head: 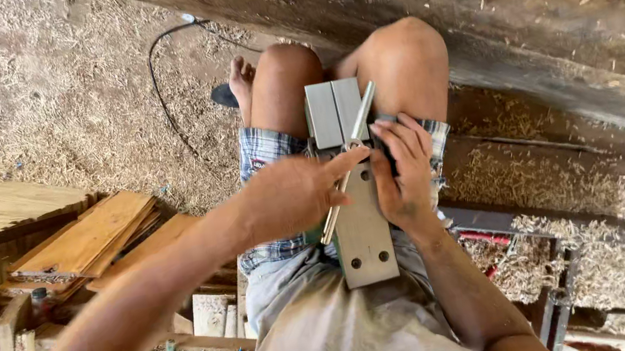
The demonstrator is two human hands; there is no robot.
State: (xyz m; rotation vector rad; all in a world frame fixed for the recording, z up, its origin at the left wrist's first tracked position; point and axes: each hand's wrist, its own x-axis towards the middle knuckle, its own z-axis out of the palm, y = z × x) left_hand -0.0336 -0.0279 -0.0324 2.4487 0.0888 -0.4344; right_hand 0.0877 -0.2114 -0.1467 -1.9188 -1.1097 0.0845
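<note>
The person's lap (in plaid shorts) carries the grey metal planer base, lying lengthwise.

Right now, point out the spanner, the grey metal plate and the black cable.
spanner (362,116), head view, upper shaft above the left hand.
grey metal plate (365,246), head view, bare lower face above the two holes.
black cable (160,99), head view, curved stretch on the shavings-covered floor.

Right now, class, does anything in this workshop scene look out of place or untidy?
Yes. Wood shavings lie thick over the ground, and a black cable trails loose through them beside the bare foot. Offcut boards sit in a crooked heap.
</note>
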